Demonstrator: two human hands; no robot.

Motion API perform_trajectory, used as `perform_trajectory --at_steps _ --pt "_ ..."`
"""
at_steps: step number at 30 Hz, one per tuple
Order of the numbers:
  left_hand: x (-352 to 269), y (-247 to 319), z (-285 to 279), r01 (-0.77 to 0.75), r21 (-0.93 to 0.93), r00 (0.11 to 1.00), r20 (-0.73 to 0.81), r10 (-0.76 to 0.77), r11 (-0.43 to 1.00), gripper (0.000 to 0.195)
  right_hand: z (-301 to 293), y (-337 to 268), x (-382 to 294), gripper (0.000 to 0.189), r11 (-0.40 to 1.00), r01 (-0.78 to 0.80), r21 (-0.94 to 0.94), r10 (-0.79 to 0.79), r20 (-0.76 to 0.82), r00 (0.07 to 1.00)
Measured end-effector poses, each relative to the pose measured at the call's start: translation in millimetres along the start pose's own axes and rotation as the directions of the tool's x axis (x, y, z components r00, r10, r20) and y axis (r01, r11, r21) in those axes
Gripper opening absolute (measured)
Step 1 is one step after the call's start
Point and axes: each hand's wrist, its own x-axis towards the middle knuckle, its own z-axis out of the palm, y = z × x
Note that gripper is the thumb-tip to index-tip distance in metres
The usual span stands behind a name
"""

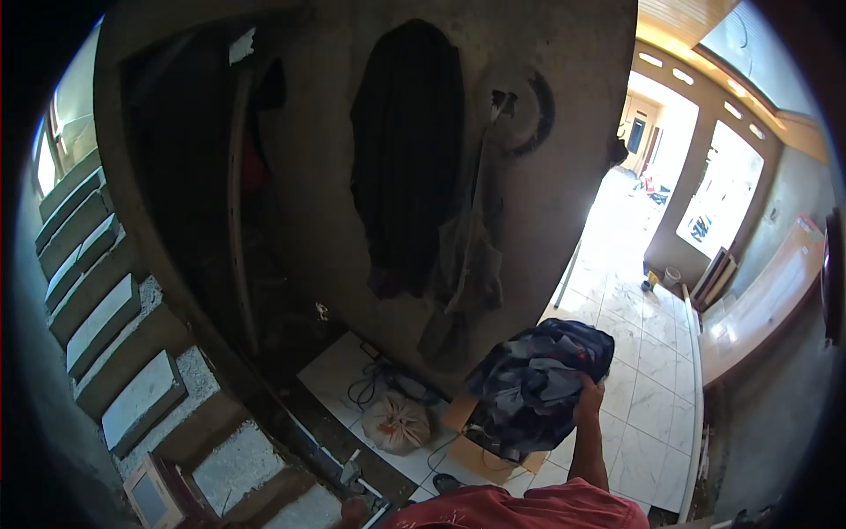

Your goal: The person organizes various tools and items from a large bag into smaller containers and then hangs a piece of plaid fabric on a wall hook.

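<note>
My right hand grips the edge of a bundled dark blue and grey patterned cloth item, possibly a garment or soft bag. The bundle hangs over an open cardboard box, covering part of its opening; dark items and a cable show inside. A brownish shape at the bottom edge, likely my left hand, is in shadow close to a white plastic pipe; its fingers cannot be made out. Left of the box, a tied pale sack sits on the tiles.
Rough concrete stairs with loose slabs rise on the left. Behind the sack lies a coiled dark cable. Dark clothing hangs on the wall ahead. White tiled floor runs towards a bright doorway, with a long pipe along the right.
</note>
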Motion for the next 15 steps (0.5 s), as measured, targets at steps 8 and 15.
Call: perform_trajectory --at_steps 8,15 --pt "-22.5 -2.3 17.8 -0.086 0.336 0.996 0.050 0.074 0.938 0.014 38.8 -23.5 -28.1 0.032 0.955 0.129 -0.266 -0.092 0.148 0.985" --pt "-26.8 -13.4 9.9 -0.118 0.487 0.993 0.047 0.109 0.865 0.015 60.5 -48.1 -22.2 0.030 0.959 0.115 -0.260 -0.064 0.194 0.979"
